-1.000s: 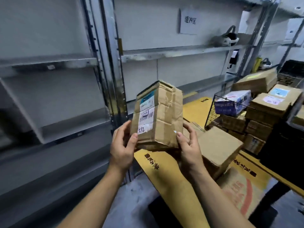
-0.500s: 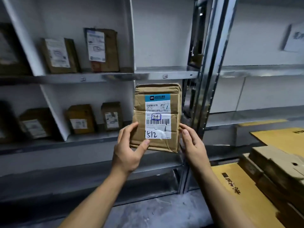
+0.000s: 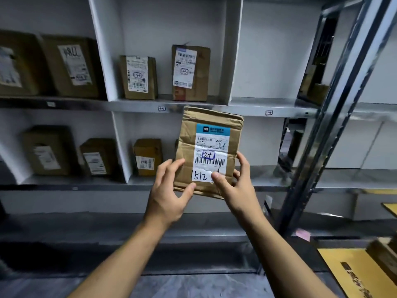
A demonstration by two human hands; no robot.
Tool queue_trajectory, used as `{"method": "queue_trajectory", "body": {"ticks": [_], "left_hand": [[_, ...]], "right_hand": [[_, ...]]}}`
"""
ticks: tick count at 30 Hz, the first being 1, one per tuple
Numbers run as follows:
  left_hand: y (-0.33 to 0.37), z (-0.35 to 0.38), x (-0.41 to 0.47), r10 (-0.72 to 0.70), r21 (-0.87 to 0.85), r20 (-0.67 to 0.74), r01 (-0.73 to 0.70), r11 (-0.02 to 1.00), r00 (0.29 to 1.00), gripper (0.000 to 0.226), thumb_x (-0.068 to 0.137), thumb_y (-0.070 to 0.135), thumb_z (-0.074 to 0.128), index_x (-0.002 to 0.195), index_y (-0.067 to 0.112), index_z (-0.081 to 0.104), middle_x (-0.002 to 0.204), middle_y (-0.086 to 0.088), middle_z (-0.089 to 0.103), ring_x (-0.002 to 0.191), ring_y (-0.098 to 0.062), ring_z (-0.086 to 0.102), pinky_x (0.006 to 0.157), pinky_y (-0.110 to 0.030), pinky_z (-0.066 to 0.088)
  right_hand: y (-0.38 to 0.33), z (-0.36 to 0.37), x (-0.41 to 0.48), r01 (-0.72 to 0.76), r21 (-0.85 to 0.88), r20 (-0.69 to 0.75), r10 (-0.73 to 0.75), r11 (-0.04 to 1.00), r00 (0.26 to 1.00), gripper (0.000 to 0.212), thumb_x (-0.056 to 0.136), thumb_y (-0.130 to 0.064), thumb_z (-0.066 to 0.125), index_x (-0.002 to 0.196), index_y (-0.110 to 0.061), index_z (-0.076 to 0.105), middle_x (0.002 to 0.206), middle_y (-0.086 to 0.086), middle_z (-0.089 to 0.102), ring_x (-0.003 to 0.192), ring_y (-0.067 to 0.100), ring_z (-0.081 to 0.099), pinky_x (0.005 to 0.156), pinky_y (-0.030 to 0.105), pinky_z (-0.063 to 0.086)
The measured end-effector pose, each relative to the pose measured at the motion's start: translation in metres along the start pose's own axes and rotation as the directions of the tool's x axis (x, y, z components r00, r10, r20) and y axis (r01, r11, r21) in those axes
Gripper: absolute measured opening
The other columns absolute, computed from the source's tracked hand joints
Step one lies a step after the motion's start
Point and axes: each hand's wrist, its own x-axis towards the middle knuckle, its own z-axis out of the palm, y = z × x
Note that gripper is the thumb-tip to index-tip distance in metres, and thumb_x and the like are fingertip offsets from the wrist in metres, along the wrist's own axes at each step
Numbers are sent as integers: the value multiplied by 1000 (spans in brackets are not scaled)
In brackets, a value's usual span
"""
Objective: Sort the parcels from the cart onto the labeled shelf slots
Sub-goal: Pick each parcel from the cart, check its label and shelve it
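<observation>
A flat brown cardboard parcel (image 3: 189, 143) is held upright in front of the shelf unit, its white label facing me, with "512" handwritten at the bottom. My left hand (image 3: 169, 190) grips its lower left corner. My right hand (image 3: 234, 186) grips its lower right edge, thumb on the label. The parcel covers part of the middle shelf slot, just below the upper shelf edge (image 3: 214, 109), which carries small slot tags (image 3: 161, 108).
Several brown parcels stand in the slots: two on the upper shelf (image 3: 191, 72), one (image 3: 147, 157) in the slot behind the held parcel, more at the left (image 3: 97, 157). White dividers (image 3: 120, 147) separate slots. A metal upright (image 3: 318, 136) stands at right; yellow cardboard (image 3: 348, 274) lies bottom right.
My view has swung left from the cart to the shelves. The parcel is closer to the middle shelf slot and my right thumb now rests on its label.
</observation>
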Motion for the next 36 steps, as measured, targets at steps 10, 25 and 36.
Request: {"method": "queue_trajectory", "body": {"ticks": [10,25,36], "left_hand": [[-20,7,81,123,-1,-48,-124,992,991,56,81,29,68,133,20,51,133,1,47,121,1,40,102,-3,25],[-134,-95,106,-139,509,20,110,854,990,65,81,61,45,132,22,54,130,3,51,121,-18,47,102,-38,39],[-217,-248,45,-409,713,88,229,663,908,53,91,47,55,140,30,43,138,6,46,127,-20,43,105,-40,38]], "right_hand": [[-4,9,89,83,-62,-83,-88,995,993,62,91,-34,71,130,-61,31,118,-13,66,106,7,67,95,44,56],[25,127,164,151,-24,157,-145,988,977,62,93,-30,68,137,-54,31,111,-23,63,104,0,64,93,28,53],[26,287,103,55,-27,184,-49,998,982,63,95,-21,66,144,-43,32,114,-17,58,99,-1,60,81,11,48]]}}
